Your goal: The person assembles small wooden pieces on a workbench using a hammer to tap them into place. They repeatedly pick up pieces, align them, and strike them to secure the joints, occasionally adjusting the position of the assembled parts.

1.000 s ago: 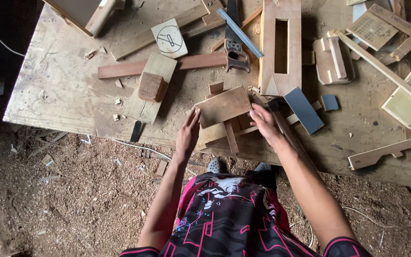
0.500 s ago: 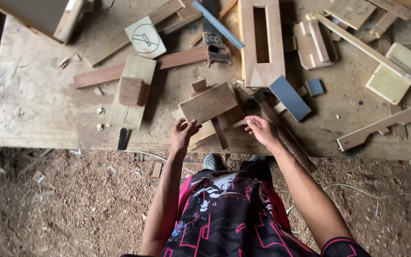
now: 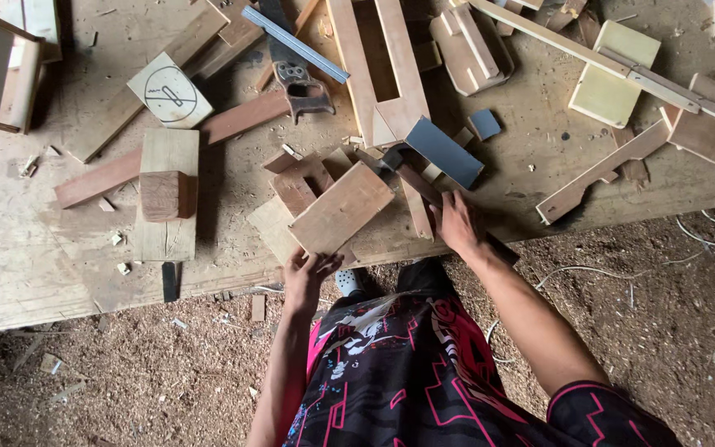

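The flat brown wooden board [image 3: 342, 209] at frame centre stays gripped by the left hand [image 3: 308, 277], while the right hand [image 3: 459, 225] has shifted right, now pressed open on a dark wooden strip [image 3: 424, 189].

A flat reddish wooden board [image 3: 341, 209] lies tilted atop scrap pieces at the workbench edge.

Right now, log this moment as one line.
left hand: gripping near edge of square wooden board | right hand: resting on dark wooden strip | surface: workbench | nearby: handsaw
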